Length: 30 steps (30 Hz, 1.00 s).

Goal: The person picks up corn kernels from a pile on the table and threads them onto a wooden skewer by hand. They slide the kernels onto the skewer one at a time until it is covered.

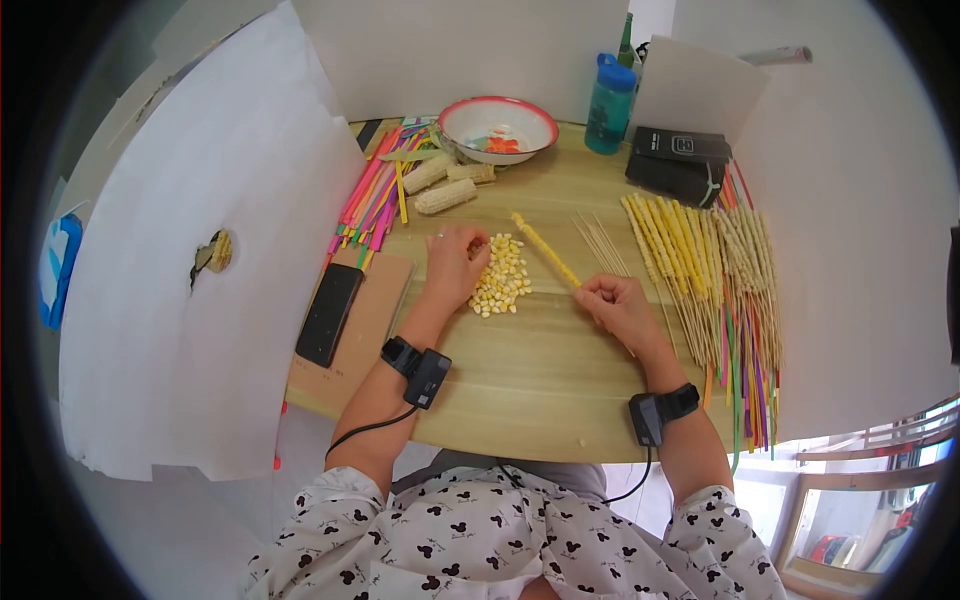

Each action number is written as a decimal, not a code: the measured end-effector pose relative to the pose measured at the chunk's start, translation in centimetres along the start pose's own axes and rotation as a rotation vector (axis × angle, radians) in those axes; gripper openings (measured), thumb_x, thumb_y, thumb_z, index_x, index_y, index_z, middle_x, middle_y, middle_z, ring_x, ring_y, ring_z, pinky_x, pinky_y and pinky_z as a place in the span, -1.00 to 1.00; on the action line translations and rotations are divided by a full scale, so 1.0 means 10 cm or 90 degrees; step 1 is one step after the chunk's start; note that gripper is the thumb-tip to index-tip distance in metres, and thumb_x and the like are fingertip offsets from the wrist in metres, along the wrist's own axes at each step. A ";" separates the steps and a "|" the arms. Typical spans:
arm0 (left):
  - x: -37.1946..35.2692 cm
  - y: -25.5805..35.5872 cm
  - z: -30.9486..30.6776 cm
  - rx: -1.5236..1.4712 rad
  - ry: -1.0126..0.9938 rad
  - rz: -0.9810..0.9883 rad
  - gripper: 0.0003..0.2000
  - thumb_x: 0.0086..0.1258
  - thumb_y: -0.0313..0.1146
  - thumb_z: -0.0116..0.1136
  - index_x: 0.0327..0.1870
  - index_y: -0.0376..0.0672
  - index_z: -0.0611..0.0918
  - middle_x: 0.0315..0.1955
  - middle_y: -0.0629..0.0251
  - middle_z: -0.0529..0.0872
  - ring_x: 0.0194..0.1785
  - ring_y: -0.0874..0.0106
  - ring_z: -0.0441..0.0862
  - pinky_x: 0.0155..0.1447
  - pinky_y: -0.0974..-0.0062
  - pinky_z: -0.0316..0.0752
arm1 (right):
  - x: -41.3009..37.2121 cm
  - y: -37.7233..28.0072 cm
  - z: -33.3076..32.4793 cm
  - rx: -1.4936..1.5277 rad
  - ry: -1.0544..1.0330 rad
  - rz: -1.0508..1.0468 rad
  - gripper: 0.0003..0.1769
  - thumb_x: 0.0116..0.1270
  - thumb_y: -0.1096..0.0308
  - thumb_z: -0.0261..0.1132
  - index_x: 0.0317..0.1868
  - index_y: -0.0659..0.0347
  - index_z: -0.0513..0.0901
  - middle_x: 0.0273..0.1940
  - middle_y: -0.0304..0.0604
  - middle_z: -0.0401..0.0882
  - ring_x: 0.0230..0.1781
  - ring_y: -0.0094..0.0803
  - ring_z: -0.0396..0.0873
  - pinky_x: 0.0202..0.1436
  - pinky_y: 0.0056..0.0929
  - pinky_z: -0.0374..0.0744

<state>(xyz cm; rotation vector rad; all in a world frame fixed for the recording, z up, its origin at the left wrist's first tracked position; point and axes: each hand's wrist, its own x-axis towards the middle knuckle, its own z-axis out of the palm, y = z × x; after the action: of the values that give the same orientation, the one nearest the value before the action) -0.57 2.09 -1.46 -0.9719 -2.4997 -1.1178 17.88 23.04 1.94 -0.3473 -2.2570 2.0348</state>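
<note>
My right hand is closed around a corn skewer, a thin stick with yellow kernels threaded along its upper part, tilted away to the upper left. The stick's bare end shows below the hand. My left hand rests at the left edge of a loose pile of corn kernels; its fingers are curled together, and what they hold, if anything, is hidden. Right of the held skewer lie several bare sticks. Further right are rows of finished-looking kernel skewers, yellow and paler ones.
Stripped corn cobs, colourful strips and a red-rimmed enamel bowl stand at the back left. A phone lies on brown cardboard. A blue bottle and black case stand back right. White panels surround the table.
</note>
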 end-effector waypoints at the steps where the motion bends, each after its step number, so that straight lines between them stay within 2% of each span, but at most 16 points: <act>1: 0.00 0.00 0.00 0.015 0.012 0.021 -0.89 0.17 -0.42 0.27 -0.29 -0.17 0.66 -0.38 0.25 0.64 -0.26 0.32 0.57 -0.09 0.34 0.40 | 0.00 0.00 0.00 -0.001 0.000 -0.001 -0.86 0.32 0.38 0.33 -0.36 0.27 0.64 -0.62 -0.48 0.45 -0.65 -0.80 0.28 -0.60 -0.72 0.21; 5: -0.01 -0.02 0.01 0.051 0.047 0.091 -0.88 0.15 -0.44 0.28 -0.29 -0.19 0.66 -0.40 0.22 0.64 -0.31 0.35 0.58 -0.15 0.40 0.45 | -0.01 -0.01 0.01 0.003 -0.003 -0.003 -0.86 0.33 0.39 0.32 -0.36 0.28 0.64 -0.62 -0.48 0.45 -0.65 -0.80 0.29 -0.60 -0.72 0.21; 9: 0.00 -0.05 0.01 0.004 0.017 0.061 -0.88 0.16 -0.45 0.28 -0.28 -0.19 0.67 -0.40 0.23 0.64 -0.34 0.39 0.58 -0.21 0.43 0.47 | -0.01 -0.01 0.01 0.008 -0.001 -0.003 -0.87 0.33 0.40 0.32 -0.34 0.28 0.64 -0.62 -0.48 0.44 -0.65 -0.80 0.28 -0.60 -0.72 0.21; 12: -0.02 -0.03 -0.01 -0.054 0.018 0.048 -0.90 0.22 -0.45 0.27 -0.28 -0.22 0.67 -0.43 0.32 0.63 -0.38 0.51 0.55 -0.26 0.51 0.45 | -0.01 0.00 0.01 0.000 -0.003 -0.005 -0.87 0.33 0.38 0.32 -0.33 0.28 0.65 -0.62 -0.49 0.44 -0.65 -0.80 0.27 -0.60 -0.72 0.21; 14: -0.02 0.01 -0.05 -0.246 -0.028 -0.088 -0.90 0.28 -0.44 0.26 -0.27 -0.26 0.66 -0.45 0.42 0.62 -0.39 0.64 0.49 -0.28 0.61 0.41 | -0.01 0.00 0.00 0.001 -0.009 -0.009 -0.86 0.34 0.37 0.33 -0.33 0.28 0.65 -0.62 -0.49 0.44 -0.65 -0.80 0.27 -0.60 -0.72 0.20; 20: -0.03 -0.01 -0.14 -0.379 -0.034 -0.194 -0.88 0.29 -0.42 0.27 -0.27 -0.28 0.67 -0.47 0.47 0.62 -0.37 0.67 0.50 -0.29 0.66 0.43 | 0.00 0.04 0.01 -0.013 -0.014 -0.022 -0.83 0.34 0.34 0.34 -0.33 0.28 0.65 -0.63 -0.49 0.43 -0.66 -0.80 0.26 -0.60 -0.72 0.19; 30: -0.02 -0.11 -0.16 -0.412 -0.047 -0.209 -0.87 0.30 -0.42 0.28 -0.24 -0.29 0.67 -0.43 0.40 0.68 -0.37 0.65 0.54 -0.29 0.65 0.44 | -0.02 0.01 0.02 0.008 -0.019 -0.023 -0.83 0.34 0.33 0.35 -0.33 0.27 0.66 -0.64 -0.48 0.42 -0.67 -0.79 0.26 -0.61 -0.72 0.19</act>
<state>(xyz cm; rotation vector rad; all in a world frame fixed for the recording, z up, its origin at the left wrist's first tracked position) -1.23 0.24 -1.12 -0.7459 -2.4465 -2.1121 17.99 22.77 1.83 -0.2740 -2.2494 2.0494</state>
